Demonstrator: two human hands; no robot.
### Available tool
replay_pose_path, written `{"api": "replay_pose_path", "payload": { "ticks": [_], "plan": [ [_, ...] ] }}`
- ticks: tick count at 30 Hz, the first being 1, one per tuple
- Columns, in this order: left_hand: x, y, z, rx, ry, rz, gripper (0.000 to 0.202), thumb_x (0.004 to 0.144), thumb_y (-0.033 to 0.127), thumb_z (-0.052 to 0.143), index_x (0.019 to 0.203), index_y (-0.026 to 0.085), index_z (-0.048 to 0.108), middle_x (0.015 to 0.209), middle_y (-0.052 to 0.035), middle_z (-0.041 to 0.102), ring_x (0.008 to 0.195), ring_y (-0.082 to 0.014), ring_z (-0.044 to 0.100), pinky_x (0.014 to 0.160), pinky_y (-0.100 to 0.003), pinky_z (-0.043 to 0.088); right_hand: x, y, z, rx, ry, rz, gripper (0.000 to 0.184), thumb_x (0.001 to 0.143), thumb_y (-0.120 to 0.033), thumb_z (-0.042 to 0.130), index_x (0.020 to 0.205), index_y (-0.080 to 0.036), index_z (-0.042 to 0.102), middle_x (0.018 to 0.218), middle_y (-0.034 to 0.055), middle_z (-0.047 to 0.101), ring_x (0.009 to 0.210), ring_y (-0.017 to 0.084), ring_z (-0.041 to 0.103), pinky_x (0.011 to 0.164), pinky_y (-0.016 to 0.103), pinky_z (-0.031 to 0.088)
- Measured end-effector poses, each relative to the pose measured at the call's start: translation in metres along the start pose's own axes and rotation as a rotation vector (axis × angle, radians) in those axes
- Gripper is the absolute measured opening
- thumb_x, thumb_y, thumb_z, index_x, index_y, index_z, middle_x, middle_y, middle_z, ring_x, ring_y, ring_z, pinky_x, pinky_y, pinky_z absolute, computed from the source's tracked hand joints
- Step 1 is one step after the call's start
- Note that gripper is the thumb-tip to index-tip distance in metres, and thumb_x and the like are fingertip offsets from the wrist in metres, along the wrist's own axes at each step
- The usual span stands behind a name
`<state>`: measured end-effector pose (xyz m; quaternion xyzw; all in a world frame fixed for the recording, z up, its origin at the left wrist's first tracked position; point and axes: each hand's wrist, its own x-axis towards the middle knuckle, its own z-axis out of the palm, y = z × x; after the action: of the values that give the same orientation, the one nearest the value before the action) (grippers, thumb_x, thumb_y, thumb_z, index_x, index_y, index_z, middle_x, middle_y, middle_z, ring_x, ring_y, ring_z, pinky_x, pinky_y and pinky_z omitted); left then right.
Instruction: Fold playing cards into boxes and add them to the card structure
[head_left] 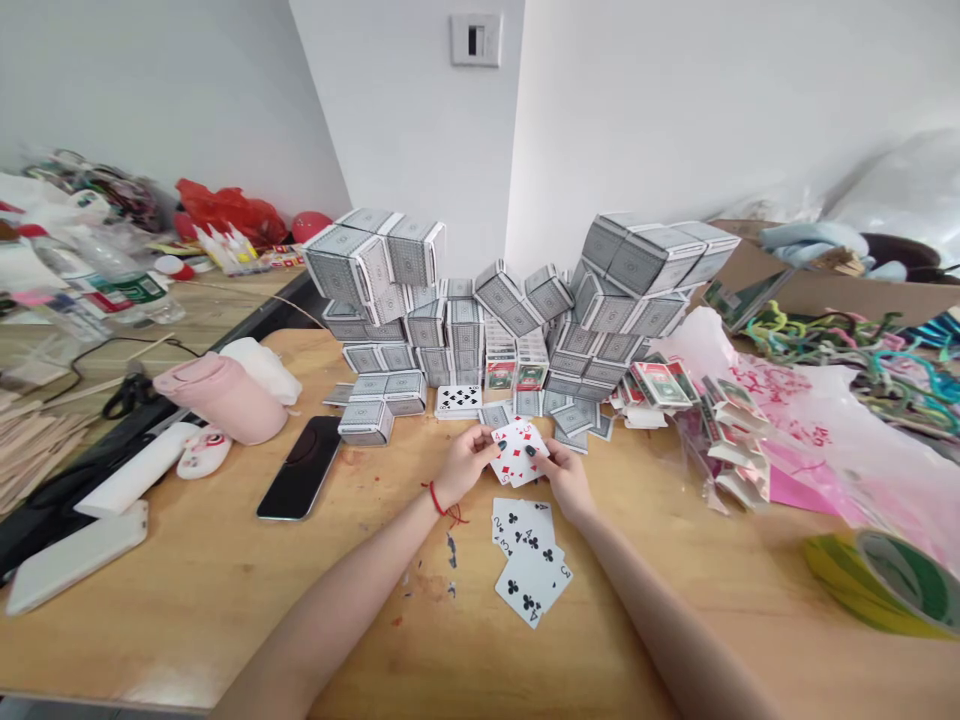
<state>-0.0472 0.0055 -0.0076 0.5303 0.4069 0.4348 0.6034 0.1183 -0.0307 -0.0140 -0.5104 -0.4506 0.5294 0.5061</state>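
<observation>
Red diamond playing cards (517, 468), overlapping and face up, are pinched between both hands above the table. My left hand (466, 463) grips their left edge, thumb on top; a red string bracelet circles that wrist. My right hand (566, 482) holds the right edge the same way. Below them several club cards (529, 560) lie face up in an overlapping spread. Behind my hands stand stacks of grey-backed card blocks (465, 335), leaning together in a tiered structure. A face-up card pile (458, 401) rests in front of it, and loose face-down cards (574, 418) lie to its right.
At left are a black phone (300, 468), a pink roll-shaped item (221, 395) and a white power-bank-like slab (79, 555). Card boxes (660, 385), torn boxes (739, 440), pink-printed plastic (795, 400) and a yellow-green tape roll (885, 580) lie at right.
</observation>
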Motion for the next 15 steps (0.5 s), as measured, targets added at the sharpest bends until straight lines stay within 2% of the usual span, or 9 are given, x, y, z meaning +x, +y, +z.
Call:
{"api": "replay_pose_path", "payload": {
  "ticks": [4, 6, 9, 11, 15],
  "plan": [
    [0.003, -0.006, -0.001, -0.072, 0.071, -0.002, 0.019, 0.066, 0.027, 0.060, 0.072, 0.015, 0.047, 0.060, 0.0035, 0.053, 0.050, -0.0072, 0.048, 0.049, -0.019, 0.037, 0.004, -0.001, 0.003, 0.005, 0.016, -0.005, 0.028, 0.066, -0.044, 0.064, 0.068, -0.018, 0.053, 0.056, -0.0029, 0.051, 0.047, 0.010, 0.045, 0.046, 0.023, 0.038],
    [0.004, -0.008, -0.001, -0.105, 0.058, -0.004, 0.020, 0.067, 0.029, 0.060, 0.072, 0.016, 0.046, 0.062, 0.0027, 0.055, 0.051, -0.0086, 0.051, 0.052, -0.021, 0.040, 0.007, 0.000, 0.005, -0.018, 0.017, -0.002, 0.029, 0.065, -0.045, 0.064, 0.067, -0.017, 0.054, 0.056, -0.0026, 0.052, 0.045, 0.010, 0.044, 0.045, 0.024, 0.039],
    [0.006, -0.008, -0.001, -0.097, 0.034, -0.016, 0.020, 0.065, 0.027, 0.061, 0.072, 0.016, 0.046, 0.064, 0.0022, 0.057, 0.053, -0.0098, 0.054, 0.055, -0.023, 0.042, 0.014, 0.001, 0.007, -0.008, -0.002, -0.008, 0.031, 0.066, -0.046, 0.062, 0.075, -0.017, 0.057, 0.063, 0.0001, 0.058, 0.047, 0.010, 0.047, 0.045, 0.024, 0.040],
    [0.007, -0.007, -0.001, -0.075, 0.048, -0.009, 0.018, 0.064, 0.025, 0.062, 0.071, 0.015, 0.048, 0.065, 0.0019, 0.058, 0.055, -0.0099, 0.054, 0.056, -0.023, 0.043, 0.019, 0.001, 0.009, 0.010, -0.026, -0.009, 0.032, 0.067, -0.046, 0.061, 0.078, -0.017, 0.058, 0.065, 0.0010, 0.060, 0.049, 0.011, 0.049, 0.045, 0.024, 0.041],
    [0.009, -0.006, -0.004, -0.064, 0.061, 0.046, 0.019, 0.065, 0.025, 0.061, 0.080, 0.014, 0.056, 0.079, -0.0027, 0.063, 0.071, -0.0134, 0.058, 0.064, -0.024, 0.045, 0.024, 0.005, 0.009, 0.008, -0.060, -0.014, 0.030, 0.066, -0.045, 0.061, 0.077, -0.017, 0.057, 0.061, 0.0007, 0.058, 0.049, 0.012, 0.050, 0.045, 0.024, 0.041]
  ]
}}
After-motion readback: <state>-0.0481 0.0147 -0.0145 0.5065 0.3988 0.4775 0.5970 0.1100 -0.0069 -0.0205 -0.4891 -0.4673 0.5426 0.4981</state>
